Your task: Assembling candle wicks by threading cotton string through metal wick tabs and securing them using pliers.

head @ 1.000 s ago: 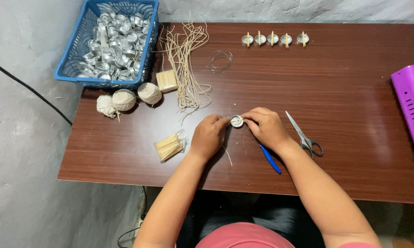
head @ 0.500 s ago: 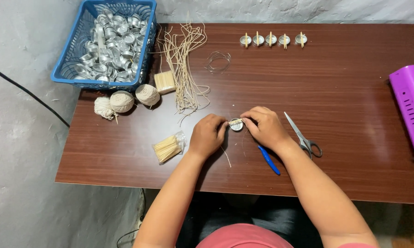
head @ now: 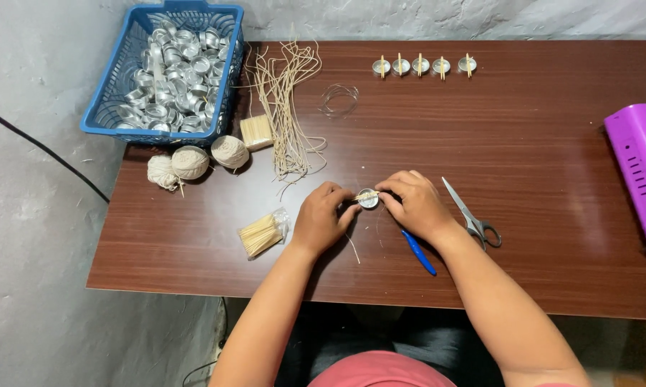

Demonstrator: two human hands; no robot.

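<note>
Your left hand (head: 323, 218) and right hand (head: 411, 206) meet near the middle of the table (head: 538, 143), toward its front edge. Both grip one small metal cup (head: 368, 198) between fingertips, the fingers of each hand curled closed around it. The cup sits at table level with its open face turned up toward you. A thin stick (head: 364, 194) lies across the rim; its long axis runs roughly left to right, tilted slightly, with the left end toward your left fingertips. Whether a wick stands in the cup cannot be told.

Just beside your right wrist lies a blue-handled tool (head: 417, 252), pointing diagonally away from you to the left. Scissors (head: 470, 215) lie to the right of the right hand, blades pointing away from you. A bundle of sticks (head: 262, 234) lies near the left hand.

At the far edge, five finished cups (head: 420, 66) stand in a row, each with a stick across the top. Loose wick strands (head: 287, 107) run lengthwise away from you. A blue basket (head: 101, 115) of empty cups overhangs the far left corner, with three balls of string (head: 190, 162) in front of it. A purple box (head: 638, 172) sits at the right edge.

The table is dark brown wood veneer, set against a rough grey wall (head: 36, 215). A black cable (head: 44, 150) crosses that wall.
</note>
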